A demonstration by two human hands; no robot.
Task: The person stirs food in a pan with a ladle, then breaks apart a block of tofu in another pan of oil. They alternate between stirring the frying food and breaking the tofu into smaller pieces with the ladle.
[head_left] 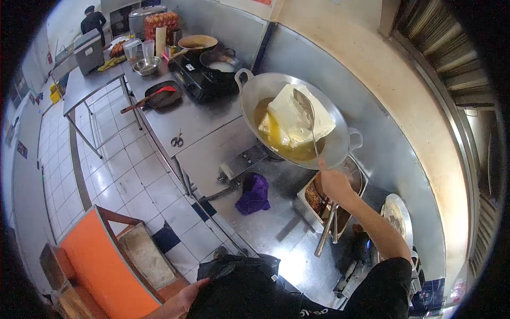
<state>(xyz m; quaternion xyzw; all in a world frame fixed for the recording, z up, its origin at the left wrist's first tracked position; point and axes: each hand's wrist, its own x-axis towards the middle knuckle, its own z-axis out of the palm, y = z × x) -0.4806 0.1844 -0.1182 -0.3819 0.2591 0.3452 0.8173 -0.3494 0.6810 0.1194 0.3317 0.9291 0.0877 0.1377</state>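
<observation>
A large metal wok (346, 114) with two loop handles holds a big pale yellow block (289, 114) lying in yellow liquid. My right hand (336, 185) is closed round the handle of a ladle (304, 101), whose bowl rests against the block's upper side. Below the wok, near my right hand, is a rectangular metal tray (302, 198) of brown food with utensils across it. My left hand (192, 295) is low in the view beside my dark clothing, and its fingers are partly hidden.
A purple cloth (254, 194) and scissors (177, 140) lie on the steel counter. Further left are a dark pan (162, 97) with a red spatula and a black stove (197, 80). An orange cabinet (101, 260) stands lower left. Another person (93, 22) stands far back.
</observation>
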